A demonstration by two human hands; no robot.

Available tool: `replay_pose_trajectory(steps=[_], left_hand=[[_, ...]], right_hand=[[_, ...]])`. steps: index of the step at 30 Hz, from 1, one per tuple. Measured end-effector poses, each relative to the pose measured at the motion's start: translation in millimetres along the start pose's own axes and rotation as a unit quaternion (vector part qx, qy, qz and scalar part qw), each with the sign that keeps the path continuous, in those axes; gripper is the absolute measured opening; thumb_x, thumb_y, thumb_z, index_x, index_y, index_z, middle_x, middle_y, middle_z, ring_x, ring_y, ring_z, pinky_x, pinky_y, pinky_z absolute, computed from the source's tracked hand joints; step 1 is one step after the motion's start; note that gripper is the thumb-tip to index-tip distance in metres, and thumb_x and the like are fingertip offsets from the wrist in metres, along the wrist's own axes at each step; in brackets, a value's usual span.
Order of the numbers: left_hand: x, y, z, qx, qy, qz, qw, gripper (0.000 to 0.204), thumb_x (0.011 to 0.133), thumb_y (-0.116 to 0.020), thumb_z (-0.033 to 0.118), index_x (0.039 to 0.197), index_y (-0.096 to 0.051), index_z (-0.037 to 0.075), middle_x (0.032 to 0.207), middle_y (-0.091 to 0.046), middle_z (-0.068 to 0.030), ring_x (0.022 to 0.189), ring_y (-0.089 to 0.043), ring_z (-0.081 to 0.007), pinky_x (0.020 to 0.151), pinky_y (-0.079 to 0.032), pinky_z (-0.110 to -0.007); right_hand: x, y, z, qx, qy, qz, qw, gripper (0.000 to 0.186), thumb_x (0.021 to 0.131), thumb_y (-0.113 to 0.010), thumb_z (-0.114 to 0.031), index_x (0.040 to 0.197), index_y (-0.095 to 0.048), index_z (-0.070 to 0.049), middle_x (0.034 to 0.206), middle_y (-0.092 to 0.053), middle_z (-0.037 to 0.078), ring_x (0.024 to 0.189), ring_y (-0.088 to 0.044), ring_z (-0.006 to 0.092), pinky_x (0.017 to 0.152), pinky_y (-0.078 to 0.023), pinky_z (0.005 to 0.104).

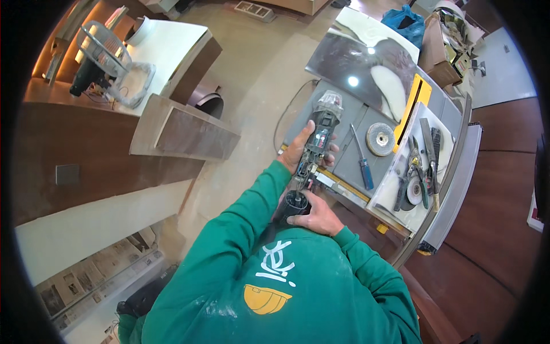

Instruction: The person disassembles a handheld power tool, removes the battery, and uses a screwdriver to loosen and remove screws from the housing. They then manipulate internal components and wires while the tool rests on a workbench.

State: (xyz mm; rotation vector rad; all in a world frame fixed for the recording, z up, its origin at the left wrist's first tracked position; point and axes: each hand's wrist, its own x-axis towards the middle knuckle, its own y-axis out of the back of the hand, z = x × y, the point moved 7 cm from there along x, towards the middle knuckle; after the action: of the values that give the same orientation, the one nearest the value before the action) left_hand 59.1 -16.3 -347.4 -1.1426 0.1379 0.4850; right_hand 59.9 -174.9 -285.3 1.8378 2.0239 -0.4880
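Observation:
A partly dismantled power tool [322, 132], likely an angle grinder, is held upright in front of my chest. Its wires and inner parts are exposed toward the lower end. My left hand [299, 150] wraps round the body, fingertips showing on the far side. Lower down, my right hand [319, 217] grips the black cylindrical housing [296, 200] at the tool's rear end; some of its fingers are hidden behind. To the right of the tool, a screwdriver [365, 170] with a blue handle and a round abrasive disc [380, 139] lie on the grey worktable [349, 133].
A white tray [382, 202] with pliers [413, 157] and other hand tools lies at the table's right. Behind are a yellow guide [417, 103], a shiny sheet [366, 63], a blue bag [404, 26] and a cardboard box [440, 54]. A wooden counter [109, 143] stands left.

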Motion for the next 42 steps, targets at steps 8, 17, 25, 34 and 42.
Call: replay_pose_trajectory(steps=[8,17,25,34,42], left_hand=[[-57.3,32.8,-9.0,0.192,0.041,0.074,0.978,0.075,0.108,-0.047,0.074,0.138,-0.064,0.007,0.106,-0.074,-0.0105,0.087,-0.075,-0.0193,0.074,-0.062,-0.036],[-131.8,41.5,-32.7,0.252,-0.039,0.140,0.957,0.047,0.112,-0.061,0.039,0.139,-0.063,0.001,0.113,-0.072,-0.0052,0.103,-0.068,-0.0148,0.093,-0.055,-0.034],[-133.3,35.4,-39.1,0.248,-0.077,0.210,0.943,0.045,0.101,-0.063,0.009,0.145,-0.062,-0.002,0.124,-0.077,-0.0095,0.111,-0.073,-0.0160,0.100,-0.057,-0.033],[-110.8,-1.8,-63.6,0.260,-0.080,0.140,0.952,0.040,0.103,-0.067,0.009,0.140,-0.060,-0.005,0.127,-0.076,-0.0118,0.116,-0.073,-0.0181,0.103,-0.058,-0.034],[-105.5,-33.8,-49.4,0.190,-0.051,0.124,0.973,0.043,0.102,-0.071,0.013,0.139,-0.058,-0.005,0.129,-0.074,-0.0150,0.116,-0.074,-0.0215,0.101,-0.058,-0.037]], right_hand=[[6.0,-33.8,18.7,0.158,-0.091,0.016,0.983,0.068,0.086,-0.089,-0.014,0.144,-0.060,0.005,0.126,-0.073,0.012,0.116,-0.070,0.0204,0.103,-0.057,0.0367],[10.6,-47.9,17.9,0.161,-0.032,0.089,0.982,0.055,0.091,-0.085,-0.020,0.137,-0.064,0.004,0.109,-0.075,0.006,0.093,-0.071,0.0157,0.085,-0.058,0.0337],[9.6,-17.4,7.7,-0.196,-0.059,0.099,0.974,0.069,0.092,-0.081,-0.053,0.129,-0.070,0.004,0.101,-0.078,0.023,0.096,-0.077,0.0370,0.088,-0.060,0.0459],[-43.6,141.7,-31.7,-0.519,0.084,0.383,0.760,0.036,0.097,-0.080,-0.027,0.114,-0.064,0.000,0.103,-0.068,0.024,0.089,-0.068,0.0460,0.077,-0.055,0.0553],[-29.8,169.5,-8.2,-0.406,0.060,0.373,0.832,0.032,0.099,-0.074,-0.021,0.122,-0.066,0.002,0.102,-0.071,0.025,0.091,-0.072,0.0427,0.081,-0.057,0.0504]])
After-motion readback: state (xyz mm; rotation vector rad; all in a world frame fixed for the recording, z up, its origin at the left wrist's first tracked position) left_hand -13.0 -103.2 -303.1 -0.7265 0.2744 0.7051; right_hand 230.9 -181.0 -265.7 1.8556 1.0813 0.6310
